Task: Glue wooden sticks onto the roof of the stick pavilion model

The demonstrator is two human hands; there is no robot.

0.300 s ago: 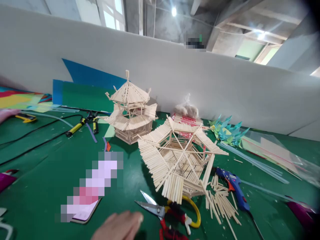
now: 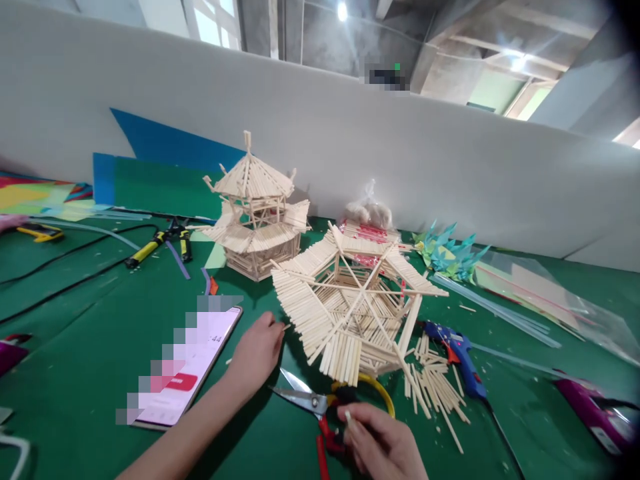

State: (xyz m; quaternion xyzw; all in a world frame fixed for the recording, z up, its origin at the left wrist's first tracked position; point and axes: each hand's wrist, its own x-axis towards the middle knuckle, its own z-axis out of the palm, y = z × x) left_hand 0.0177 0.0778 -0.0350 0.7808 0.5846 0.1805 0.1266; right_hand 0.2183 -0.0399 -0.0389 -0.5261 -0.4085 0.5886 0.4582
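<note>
My left hand (image 2: 260, 350) is closed beside the left eave of an unfinished wooden-stick pavilion (image 2: 300, 303); the pale tip of a thin stick (image 2: 287, 327) pokes out at its fingertips. Low in front, my right hand (image 2: 383, 440) pinches a short wooden stick (image 2: 349, 417), with only its end showing. Between the hands lie open scissors (image 2: 303, 399) with red and yellow handles, partly covered by my right hand. The pavilion has slatted eaves and bare crossing sticks over its middle.
A taller stick pagoda (image 2: 255, 227) stands behind. A phone (image 2: 203, 373) lies at left, pliers (image 2: 157, 247) beyond it. Right are loose sticks (image 2: 437, 383), a blue glue gun (image 2: 463, 357) with a cord, and teal paper leaves (image 2: 450, 250). A white wall (image 2: 310, 133) bounds the back.
My left hand has moved up and forward from the bottom edge to the pavilion's left eave. My right hand has come into view over the scissors, pinching a stick. The view has shifted slightly.
</note>
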